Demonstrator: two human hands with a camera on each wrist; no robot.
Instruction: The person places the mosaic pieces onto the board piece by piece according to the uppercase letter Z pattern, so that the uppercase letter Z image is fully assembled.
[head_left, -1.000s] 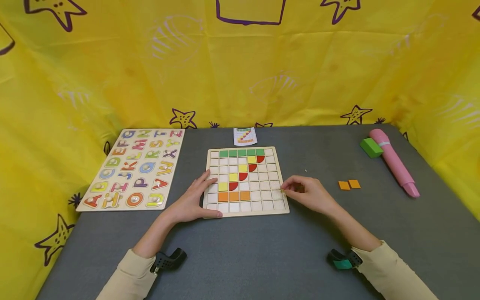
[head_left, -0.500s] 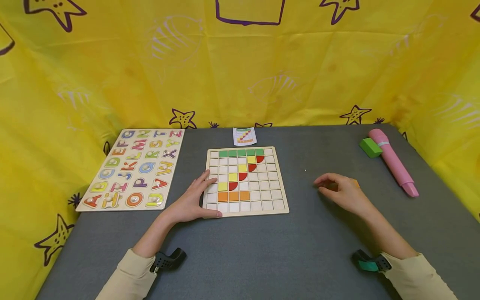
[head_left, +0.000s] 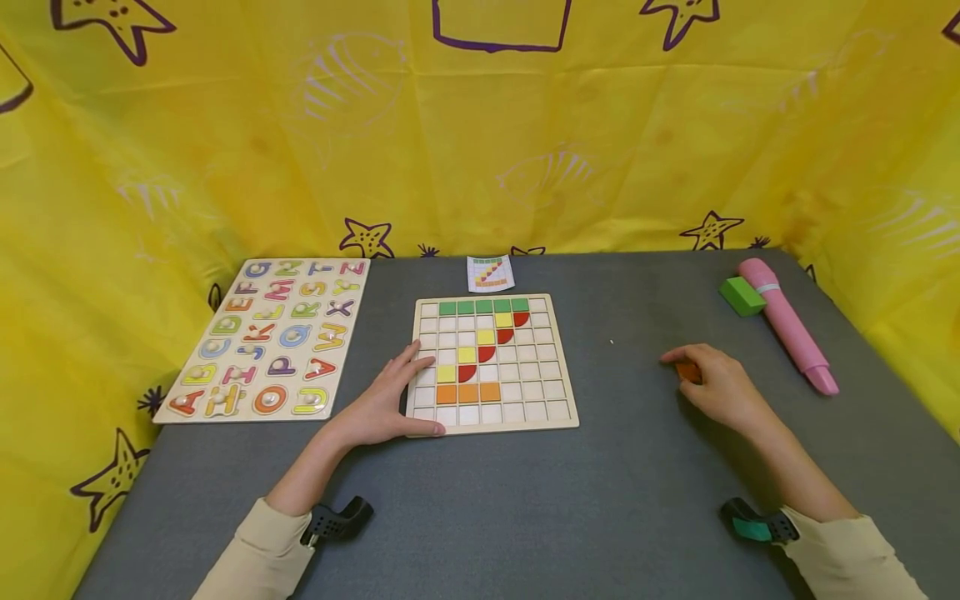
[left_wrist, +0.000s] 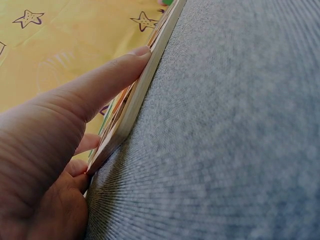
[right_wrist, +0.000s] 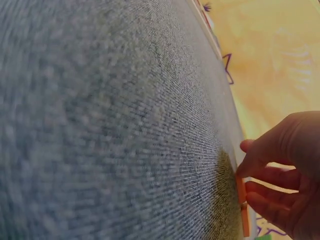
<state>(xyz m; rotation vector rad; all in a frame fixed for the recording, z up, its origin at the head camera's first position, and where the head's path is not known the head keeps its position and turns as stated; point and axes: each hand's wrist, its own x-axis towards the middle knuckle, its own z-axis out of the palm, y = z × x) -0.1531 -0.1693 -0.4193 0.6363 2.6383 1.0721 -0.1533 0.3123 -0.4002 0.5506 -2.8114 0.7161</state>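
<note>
My left hand rests at the near-left corner of a wooden grid board. Its fingers are spread along the left side and its thumb lies over the near edge. On the board sit a row of green tiles, a diagonal of yellow squares with red quarter-rounds, and three orange tiles. To the right of the board, my right hand bends its thumb and fingers around an orange square tile at the tabletop. Another orange tile lies beside it, hidden by the hand in the head view.
A small pattern card lies behind the board. An alphabet peg puzzle is at the left. A green block and a pink microphone-shaped toy lie at the right back. A yellow cloth hangs behind the grey table.
My right hand has moved right from the board's right edge to the orange tiles, and its fingers now meet one of them. The left hand and board have stayed in place.
</note>
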